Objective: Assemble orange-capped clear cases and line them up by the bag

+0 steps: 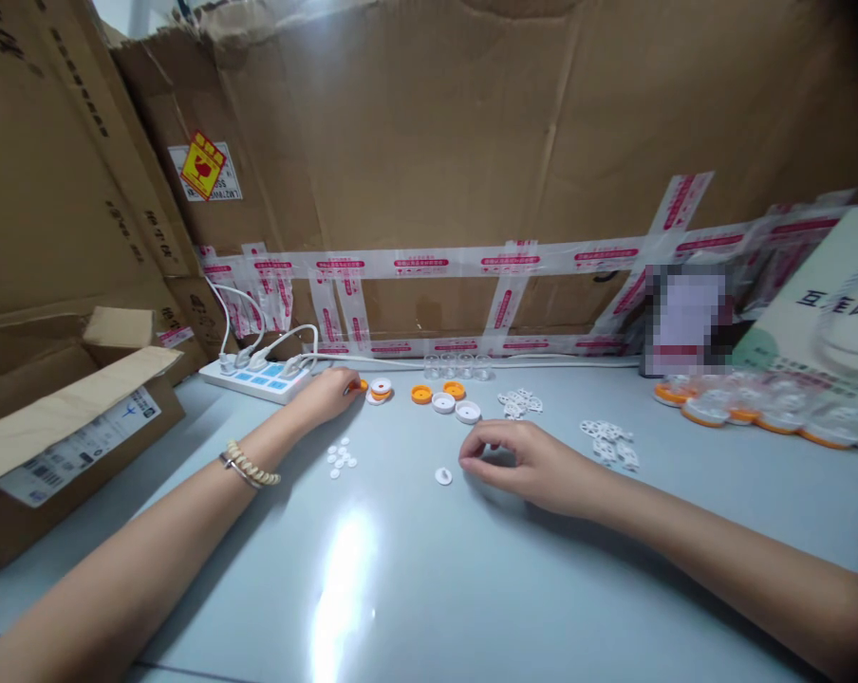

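Note:
My left hand (335, 396) reaches to the back of the table, its fingertips closed on a small orange part (362, 385). Just right of it lies a stack of white and orange round parts (380, 390). My right hand (504, 455) rests on the table with fingers loosely curved and nothing visible between them. Slightly left of those fingertips, a white disc with a small stem (443, 476) lies apart from the hand. Behind are orange rings (421, 395) and white round cups (467, 412). Several small white discs (342, 457) are scattered nearer my left forearm.
White perforated pieces lie in two piles (520, 403) (609, 444). Clear domed parts (457, 366) line the back; clear-and-orange assemblies (777, 410) sit at right. A power strip (258, 377) with plugs and an open carton (80, 417) stand left. A large cardboard box (429, 142) walls the back.

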Available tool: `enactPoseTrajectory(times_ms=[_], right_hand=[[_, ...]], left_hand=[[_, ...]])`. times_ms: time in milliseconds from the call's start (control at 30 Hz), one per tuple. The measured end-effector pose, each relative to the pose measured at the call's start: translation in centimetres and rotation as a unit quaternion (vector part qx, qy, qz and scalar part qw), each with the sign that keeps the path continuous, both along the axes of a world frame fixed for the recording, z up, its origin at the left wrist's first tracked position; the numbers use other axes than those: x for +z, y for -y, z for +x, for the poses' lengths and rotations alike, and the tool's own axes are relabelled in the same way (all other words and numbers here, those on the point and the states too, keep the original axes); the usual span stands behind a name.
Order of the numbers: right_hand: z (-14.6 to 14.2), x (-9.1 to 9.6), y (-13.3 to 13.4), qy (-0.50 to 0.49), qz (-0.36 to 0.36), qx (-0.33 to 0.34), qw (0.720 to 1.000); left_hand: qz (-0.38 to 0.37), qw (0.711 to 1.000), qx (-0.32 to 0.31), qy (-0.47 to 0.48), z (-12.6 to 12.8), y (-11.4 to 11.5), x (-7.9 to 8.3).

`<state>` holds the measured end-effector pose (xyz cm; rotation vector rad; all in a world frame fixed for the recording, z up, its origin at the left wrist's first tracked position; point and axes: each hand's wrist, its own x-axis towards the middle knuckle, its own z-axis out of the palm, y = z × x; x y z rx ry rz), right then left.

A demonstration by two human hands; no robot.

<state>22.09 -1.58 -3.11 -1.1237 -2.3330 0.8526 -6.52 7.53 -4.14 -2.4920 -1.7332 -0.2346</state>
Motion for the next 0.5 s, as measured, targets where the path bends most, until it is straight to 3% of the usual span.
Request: enactPoseTrajectory(times_ms=[100, 267, 333, 400, 500], right_hand=[[0.1, 0.0, 0.0, -0.007, 0.004, 0.005, 1.000], [0.3, 0.2, -0.3, -0.011, 0.014, -0.012, 1.000], [0.5, 0.2, -0.5, -0.014, 0.018, -0.027, 0.999], [0.6, 0.2, -0.8, -0.019, 0.020, -0.044, 0.999], [0.7, 0.0, -1.0, -0.022, 0.020, -0.056, 0.998]], left_hand=[[0.021, 0.999, 0.009, 0.030, -0.1, 0.1, 0.3], [0.064, 0.992, 0.000, 0.104, 1.3, 2.4, 3.0], [0.018, 0.974, -0.100, 0.203, 2.9, 4.1, 3.9], [-0.053, 0.954, -0.197, 0.222, 4.6, 5.8, 4.2], [-0.115, 0.939, -0.250, 0.206, 6.5, 7.7, 4.0]])
